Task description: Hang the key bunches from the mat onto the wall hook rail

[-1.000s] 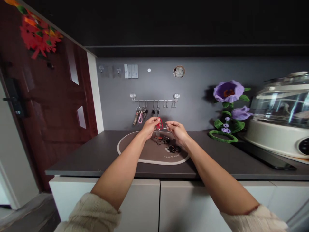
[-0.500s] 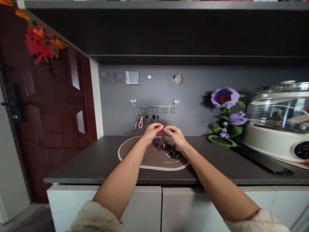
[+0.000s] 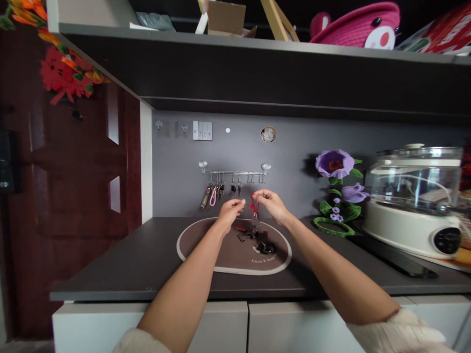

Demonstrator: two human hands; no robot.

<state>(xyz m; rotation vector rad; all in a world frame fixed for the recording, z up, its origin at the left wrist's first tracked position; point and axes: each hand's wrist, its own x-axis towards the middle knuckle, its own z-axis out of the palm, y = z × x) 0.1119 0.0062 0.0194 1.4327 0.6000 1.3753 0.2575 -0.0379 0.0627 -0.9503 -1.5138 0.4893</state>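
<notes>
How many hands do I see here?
2: the left hand, just left of the red cord, and the right hand, pinching that cord. No other hands show.

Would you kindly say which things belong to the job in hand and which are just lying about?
Belongs to the job:
red cord with silvery pieces, hanging from the right hand
dark key bunches on the oval brown mat
probably the silvery hook rail bearing keys

Just lying about:
purple fabric flower
white appliance with clear walls
flat black slab
</notes>
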